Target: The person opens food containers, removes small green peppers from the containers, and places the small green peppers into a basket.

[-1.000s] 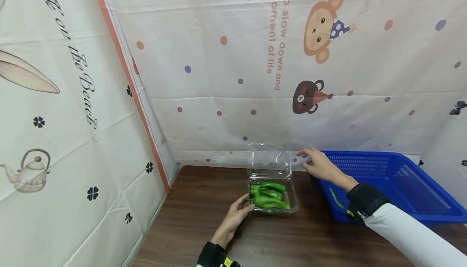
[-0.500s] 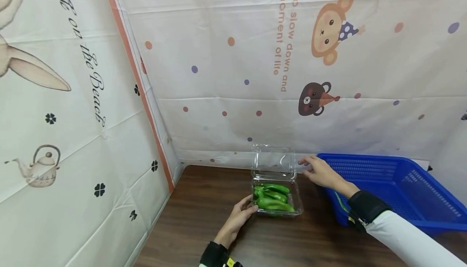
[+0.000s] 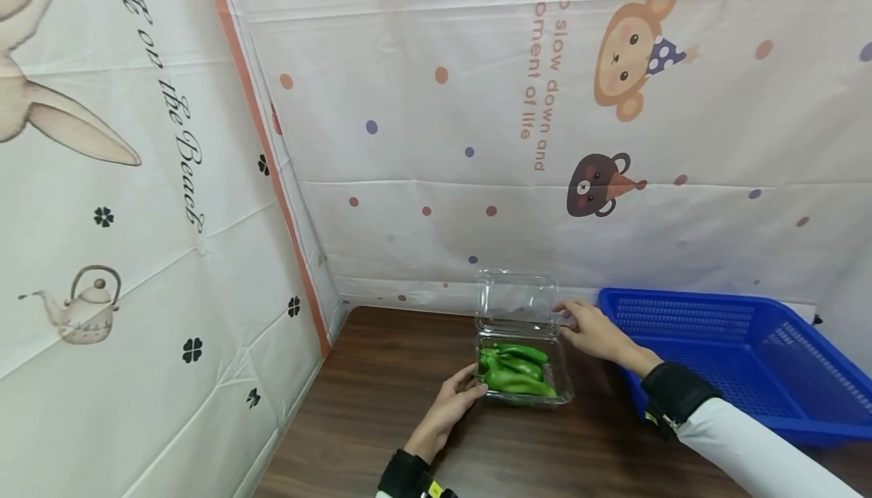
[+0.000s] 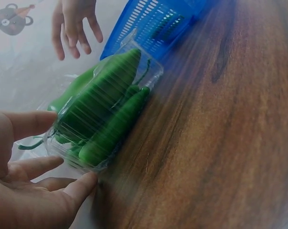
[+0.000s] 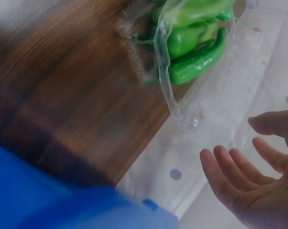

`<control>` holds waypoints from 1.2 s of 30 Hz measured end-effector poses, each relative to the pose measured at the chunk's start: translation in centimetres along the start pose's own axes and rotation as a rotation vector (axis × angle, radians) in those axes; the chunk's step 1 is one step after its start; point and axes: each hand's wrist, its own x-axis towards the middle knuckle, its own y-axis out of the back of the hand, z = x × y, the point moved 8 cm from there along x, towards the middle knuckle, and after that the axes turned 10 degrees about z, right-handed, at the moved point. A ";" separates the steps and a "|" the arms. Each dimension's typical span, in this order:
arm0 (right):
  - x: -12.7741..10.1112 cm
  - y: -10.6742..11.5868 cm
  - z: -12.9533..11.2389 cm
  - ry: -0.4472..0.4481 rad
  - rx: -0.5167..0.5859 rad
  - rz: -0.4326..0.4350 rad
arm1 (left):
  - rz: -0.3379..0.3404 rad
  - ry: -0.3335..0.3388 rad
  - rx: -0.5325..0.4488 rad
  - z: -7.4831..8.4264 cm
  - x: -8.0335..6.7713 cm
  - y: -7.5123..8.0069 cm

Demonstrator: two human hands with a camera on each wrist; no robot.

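Observation:
A clear plastic clamshell box [image 3: 562,399] stands on the table with its lid [image 3: 518,297] raised at the back. Several green peppers [image 3: 521,384] lie in its base. My left hand [image 3: 446,411] holds the box's left side, thumb at the rim and fingertips low on the wall, as the left wrist view shows. Beside the lid's right edge is my right hand [image 3: 599,334], fingers spread and slightly bent. In the right wrist view this hand [image 5: 253,176] holds nothing, and a gap shows between its fingertips and the lid [image 5: 194,125].
A blue plastic basket [image 3: 688,295] stands to the right of the box, partly behind the right forearm. Something dark green [image 4: 169,25] shows through its slotted wall in the left wrist view. A printed white sheet [image 3: 409,142] hangs behind the wooden table [image 3: 381,354].
My right hand has come down and closer to the lid's right edge. The left hand keeps its hold on the box. The whole head view has shifted slightly.

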 end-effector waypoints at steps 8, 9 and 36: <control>0.4 -1.0 -0.4 0.004 -0.013 0.019 | 0.002 -0.013 0.004 0.3 0.3 -0.2; 0.5 -1.2 -0.5 0.003 -0.017 0.023 | 0.002 -0.011 0.005 0.4 0.3 -0.2; -0.6 -7.3 -1.2 -0.063 -0.003 -0.041 | -0.010 0.026 0.009 -0.3 0.2 0.2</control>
